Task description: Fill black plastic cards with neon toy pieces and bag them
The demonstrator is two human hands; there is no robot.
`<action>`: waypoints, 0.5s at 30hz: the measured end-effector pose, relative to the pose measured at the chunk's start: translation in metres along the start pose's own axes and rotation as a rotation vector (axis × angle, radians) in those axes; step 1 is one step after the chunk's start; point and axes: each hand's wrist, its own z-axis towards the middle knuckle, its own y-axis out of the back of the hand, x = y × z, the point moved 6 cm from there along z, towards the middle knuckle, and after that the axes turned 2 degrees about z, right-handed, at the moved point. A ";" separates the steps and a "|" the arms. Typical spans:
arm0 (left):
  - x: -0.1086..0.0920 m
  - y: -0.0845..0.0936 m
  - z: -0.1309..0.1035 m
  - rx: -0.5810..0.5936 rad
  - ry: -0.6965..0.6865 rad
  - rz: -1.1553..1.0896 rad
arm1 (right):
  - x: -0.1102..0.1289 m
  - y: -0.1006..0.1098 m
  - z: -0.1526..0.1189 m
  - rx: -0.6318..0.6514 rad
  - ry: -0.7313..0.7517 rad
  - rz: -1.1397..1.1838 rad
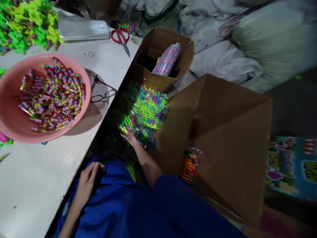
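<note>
My right hand [129, 138] reaches down beside the table edge and grips the lower end of a clear plastic bag [150, 107]. The bag is full of small neon yellow-green, pink and blue pieces, too blurred to name more exactly. Part of its left side lies in shadow, and some fingers are hidden. Lower down is a second, darker clear bag [145, 133] with blue and green pieces. My left hand [89, 175] lies on my lap against the table edge, fingers curled together, with nothing visible in it.
On the white table [32, 185] stand a pink basin [83, 74] of small wrapped sticks, red-handled scissors [121, 37], eyeglasses [104, 95] and neon plastic pieces [32, 24]. An open carton [230, 142] holds an orange-filled bag [190, 167]. A smaller carton [155, 78] and sacks [267, 39] stand behind.
</note>
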 end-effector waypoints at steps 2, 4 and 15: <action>0.006 0.000 0.003 -0.007 0.044 -0.038 | -0.006 0.007 0.023 -0.010 -0.035 0.015; 0.008 0.000 0.005 -0.011 0.069 -0.056 | -0.012 0.018 0.037 -0.035 -0.056 0.029; 0.018 0.001 0.010 -0.005 0.163 -0.150 | -0.007 0.132 -0.023 -0.386 0.007 0.138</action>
